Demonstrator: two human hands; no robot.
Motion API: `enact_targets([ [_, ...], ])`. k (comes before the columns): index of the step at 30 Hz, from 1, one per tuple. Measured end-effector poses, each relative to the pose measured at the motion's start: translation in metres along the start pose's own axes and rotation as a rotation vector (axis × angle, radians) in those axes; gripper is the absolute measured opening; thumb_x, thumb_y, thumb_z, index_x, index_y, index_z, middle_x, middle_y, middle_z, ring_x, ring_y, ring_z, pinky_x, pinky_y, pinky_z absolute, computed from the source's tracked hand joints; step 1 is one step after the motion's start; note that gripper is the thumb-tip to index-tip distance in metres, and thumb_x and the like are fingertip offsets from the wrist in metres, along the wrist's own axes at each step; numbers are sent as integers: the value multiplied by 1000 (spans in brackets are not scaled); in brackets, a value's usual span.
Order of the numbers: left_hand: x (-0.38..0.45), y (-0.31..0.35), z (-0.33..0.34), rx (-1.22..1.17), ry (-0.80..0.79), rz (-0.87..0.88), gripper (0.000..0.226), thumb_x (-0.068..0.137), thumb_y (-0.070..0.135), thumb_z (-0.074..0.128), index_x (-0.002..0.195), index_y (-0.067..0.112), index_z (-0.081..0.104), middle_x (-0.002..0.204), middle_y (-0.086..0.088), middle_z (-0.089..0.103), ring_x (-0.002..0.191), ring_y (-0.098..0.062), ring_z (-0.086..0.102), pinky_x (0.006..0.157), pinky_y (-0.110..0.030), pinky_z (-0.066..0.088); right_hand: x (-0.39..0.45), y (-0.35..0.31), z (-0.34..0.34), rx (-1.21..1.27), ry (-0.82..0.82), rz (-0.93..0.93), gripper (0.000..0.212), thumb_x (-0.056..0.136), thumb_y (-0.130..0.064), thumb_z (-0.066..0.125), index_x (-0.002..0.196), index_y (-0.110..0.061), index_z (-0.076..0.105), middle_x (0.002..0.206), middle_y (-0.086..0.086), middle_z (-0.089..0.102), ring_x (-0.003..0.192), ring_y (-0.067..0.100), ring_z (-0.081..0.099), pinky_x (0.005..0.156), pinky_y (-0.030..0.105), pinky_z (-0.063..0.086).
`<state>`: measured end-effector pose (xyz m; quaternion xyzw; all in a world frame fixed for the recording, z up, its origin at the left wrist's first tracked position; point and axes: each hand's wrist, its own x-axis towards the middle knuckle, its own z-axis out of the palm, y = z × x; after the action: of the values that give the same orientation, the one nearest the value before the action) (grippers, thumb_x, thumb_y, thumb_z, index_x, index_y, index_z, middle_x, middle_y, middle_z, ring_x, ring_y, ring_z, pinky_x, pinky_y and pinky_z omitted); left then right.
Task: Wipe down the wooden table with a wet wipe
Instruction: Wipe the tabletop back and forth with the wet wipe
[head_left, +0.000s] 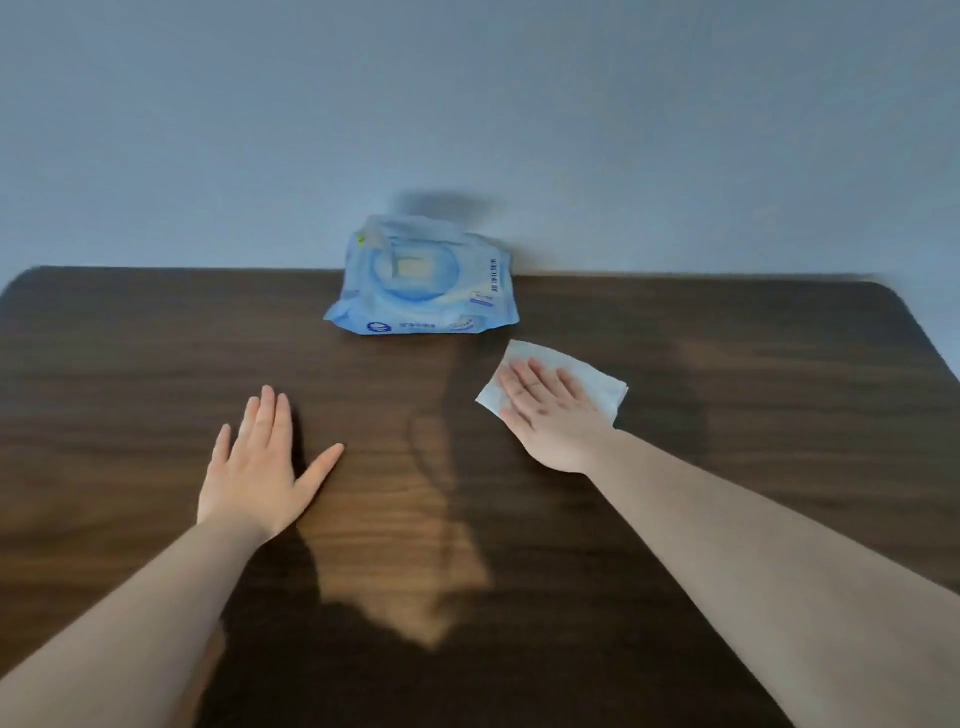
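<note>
The dark wooden table (727, 364) fills the lower half of the view. My right hand (550, 415) lies flat, palm down, on a white wet wipe (587, 376) spread on the table right of centre. The wipe sticks out past my fingers on the far and right sides. My left hand (260, 467) rests flat on the bare wood at the left, fingers spread, holding nothing. A damp, darker streak runs down the table's middle between the two hands.
A blue pack of wet wipes (426, 280) lies at the table's far edge, against the pale grey wall (467, 104), just beyond and left of the wipe. The table's rounded far corners show at both sides.
</note>
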<state>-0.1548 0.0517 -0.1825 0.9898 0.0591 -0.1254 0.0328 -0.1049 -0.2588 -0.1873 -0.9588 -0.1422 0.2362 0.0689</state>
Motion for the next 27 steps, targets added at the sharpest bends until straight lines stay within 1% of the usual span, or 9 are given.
enact_targets([
  [2, -12, -52, 2, 15, -51, -109, 104, 72, 79, 8, 150, 10, -1, 159, -6, -7, 146, -18, -6, 119, -42, 5, 23, -47, 2, -31, -16, -96, 55, 100, -43, 6, 149, -27, -13, 159, -8, -17, 144, 11, -18, 117, 36, -13],
  [4, -27, -97, 6, -4, -60, -217, 108, 69, 83, 10, 149, 11, -3, 159, -5, -8, 146, -18, -7, 119, -42, 4, 46, -92, 5, -67, -22, -174, 55, 100, -43, 7, 149, -26, -12, 159, -7, -16, 145, 12, -18, 117, 38, -12],
  [7, -52, -150, 16, -61, -13, -394, 114, 67, 87, 13, 149, 9, -3, 159, -6, -8, 145, -19, -9, 118, -45, 3, 76, -154, 7, -105, -32, -259, 55, 100, -44, 7, 149, -27, -13, 159, -7, -16, 145, 12, -17, 118, 38, -11],
  [9, -62, -169, 20, -80, 21, -473, 117, 65, 90, 12, 149, 9, -4, 159, -7, -8, 145, -19, -10, 118, -46, 3, 94, -193, 8, -119, -51, -321, 56, 100, -44, 7, 149, -28, -14, 159, -8, -16, 145, 12, -17, 117, 37, -12],
  [12, -62, -176, 24, -83, 60, -480, 119, 65, 91, 8, 149, 9, -3, 160, -6, -6, 146, -18, -9, 118, -44, 3, 121, -248, 8, -148, -58, -417, 55, 100, -44, 8, 150, -27, -11, 159, -8, -15, 145, 13, -15, 115, 36, -12],
  [15, -60, -177, 24, -76, 61, -468, 121, 63, 93, 2, 149, 9, -5, 159, -7, -7, 145, -19, -9, 118, -44, 1, 147, -300, 12, -165, -43, -487, 55, 101, -42, 10, 150, -27, -8, 160, -9, -12, 146, 13, -14, 117, 37, -11],
  [19, -59, -180, 26, -76, 49, -467, 122, 60, 94, -3, 149, 10, -6, 159, -6, -10, 145, -20, -11, 118, -46, 0, 176, -358, 14, -198, -27, -573, 55, 101, -42, 10, 151, -26, -7, 160, -7, -12, 146, 14, -12, 117, 39, -10],
  [24, -59, -183, 28, -103, 75, -457, 119, 61, 94, -1, 148, 13, -7, 158, -4, -12, 145, -21, -13, 118, -47, -2, 203, -420, 21, -259, -3, -624, 56, 101, -44, 8, 151, -25, -7, 160, -4, -12, 147, 17, -11, 117, 41, -8],
  [27, -58, -184, 28, -108, 81, -463, 119, 61, 95, 1, 148, 15, -7, 158, -2, -14, 144, -20, -16, 118, -47, -4, 212, -445, 24, -269, 24, -642, 56, 100, -44, 8, 151, -25, -7, 161, -2, -11, 147, 18, -11, 118, 42, -7],
])
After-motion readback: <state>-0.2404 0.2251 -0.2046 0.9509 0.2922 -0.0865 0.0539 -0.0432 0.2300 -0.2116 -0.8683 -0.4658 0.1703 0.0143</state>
